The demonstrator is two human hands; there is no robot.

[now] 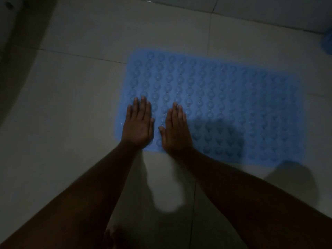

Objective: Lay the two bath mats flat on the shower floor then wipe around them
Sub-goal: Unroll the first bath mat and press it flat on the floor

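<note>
Dim tiled shower floor (71,105) carries one blue mat (224,105) already flat, stretching ahead and rightward from the left hand (138,123) and right hand (177,130), both open and pressed palm-down on its near corner; second mat and wiping seemingly remain.

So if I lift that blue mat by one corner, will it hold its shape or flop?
Probably flop: the blue mat looks thin and lies flush on the tile floor. Its rows of round cups may grip, so expect resistance. Both hands rest flat on it.
</note>
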